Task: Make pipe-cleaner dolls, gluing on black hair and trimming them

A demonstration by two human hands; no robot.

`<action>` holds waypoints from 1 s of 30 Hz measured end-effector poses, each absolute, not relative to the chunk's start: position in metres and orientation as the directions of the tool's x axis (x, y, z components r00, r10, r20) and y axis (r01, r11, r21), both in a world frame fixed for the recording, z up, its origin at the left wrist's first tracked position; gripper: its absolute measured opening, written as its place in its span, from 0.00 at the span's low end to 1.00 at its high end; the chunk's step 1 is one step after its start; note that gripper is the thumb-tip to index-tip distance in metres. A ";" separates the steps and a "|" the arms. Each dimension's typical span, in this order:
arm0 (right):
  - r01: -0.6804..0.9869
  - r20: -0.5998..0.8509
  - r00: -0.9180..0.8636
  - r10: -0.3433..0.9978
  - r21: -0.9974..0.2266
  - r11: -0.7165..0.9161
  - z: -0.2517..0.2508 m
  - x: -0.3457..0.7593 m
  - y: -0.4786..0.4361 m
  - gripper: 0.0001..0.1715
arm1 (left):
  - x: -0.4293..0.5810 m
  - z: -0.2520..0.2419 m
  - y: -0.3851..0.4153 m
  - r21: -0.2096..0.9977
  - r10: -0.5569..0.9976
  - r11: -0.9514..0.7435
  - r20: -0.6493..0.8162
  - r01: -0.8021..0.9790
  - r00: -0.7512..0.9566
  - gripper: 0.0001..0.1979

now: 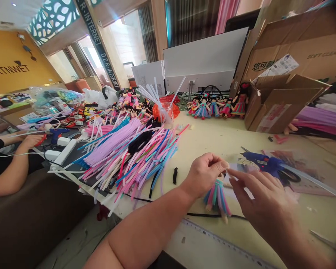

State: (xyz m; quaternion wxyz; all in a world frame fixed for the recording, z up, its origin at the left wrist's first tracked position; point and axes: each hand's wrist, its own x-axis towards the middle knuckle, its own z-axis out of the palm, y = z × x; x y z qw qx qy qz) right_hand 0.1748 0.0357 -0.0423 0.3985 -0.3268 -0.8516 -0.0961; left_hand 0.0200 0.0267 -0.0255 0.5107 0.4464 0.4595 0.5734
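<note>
My left hand [204,173] is closed, thumb and fingers pressed together at the tips. Close beside it my right hand [259,190] also pinches, its fingertips almost meeting the left ones. A small pale bit shows between them, too small to name. Just below the fingertips is a little doll [218,198] with a striped skirt of blue, purple and pink pipe cleaners; its upper part is mostly hidden by my hands, and I cannot tell whether they grip it. Behind my right hand lies a blue glue gun [261,160] with a long clear glue stick.
A large heap of pipe cleaners [134,153] covers the table's left. Near it lies a short black piece [175,175]. Finished dolls [212,107] line the back, beside an open cardboard box [280,106]. A ruler [226,244] runs along the front edge. Another person's hand [32,141] is far left.
</note>
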 end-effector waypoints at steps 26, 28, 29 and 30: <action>0.625 0.606 -0.456 0.652 -0.303 0.719 -0.038 0.189 0.038 0.12 | -0.006 -0.010 0.021 0.897 0.976 -0.078 -0.020 0.434 0.216 0.07; 0.632 0.613 -0.459 0.642 -0.282 0.722 -0.038 0.189 0.038 0.13 | -0.004 -0.009 0.020 0.882 0.972 -0.100 -0.012 0.460 0.234 0.06; 0.633 0.620 -0.461 0.635 -0.271 0.725 -0.039 0.189 0.039 0.13 | -0.003 -0.009 0.020 0.877 0.971 -0.106 -0.009 0.469 0.237 0.06; 0.634 0.626 -0.462 0.628 -0.262 0.728 -0.039 0.189 0.039 0.13 | -0.002 -0.009 0.020 0.873 0.973 -0.107 -0.007 0.475 0.232 0.06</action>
